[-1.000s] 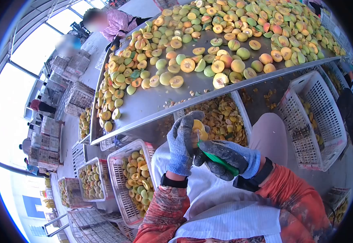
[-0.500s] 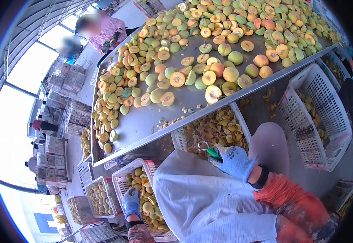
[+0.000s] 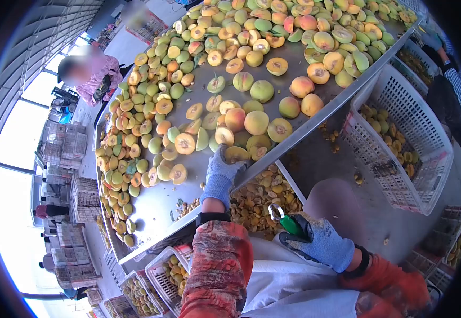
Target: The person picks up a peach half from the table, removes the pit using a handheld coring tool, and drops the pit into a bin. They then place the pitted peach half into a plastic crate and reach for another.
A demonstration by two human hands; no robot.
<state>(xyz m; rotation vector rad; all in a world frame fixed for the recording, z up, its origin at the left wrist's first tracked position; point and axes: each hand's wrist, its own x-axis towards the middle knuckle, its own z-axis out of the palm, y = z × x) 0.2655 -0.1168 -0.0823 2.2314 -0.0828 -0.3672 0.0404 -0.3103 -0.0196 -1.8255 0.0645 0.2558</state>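
Observation:
At the table's near edge my left hand (image 3: 221, 177), in a blue knit glove, has its fingers bent against a cut peach half (image 3: 236, 154); its fingertips are partly hidden. Other halves, one pale orange (image 3: 224, 136), lie right beside it. Over my lap my right hand (image 3: 323, 244), gloved too, is closed around the green handle of a pitting tool (image 3: 293, 226). The tool's metal ring points up and left, with no fruit in it. Below the ring stands a crate of pits and scraps (image 3: 265, 199).
Halved and whole peaches cover much of the metal table (image 3: 151, 199), which has a raised rim. A white crate (image 3: 400, 143) with peach halves stands to the right, another crate (image 3: 169, 275) at lower left. A person in pink (image 3: 100, 79) is across the table.
My left hand has moved from the lower-left crate up to the peach half at the table edge. My right hand still holds the tool. The view has shifted.

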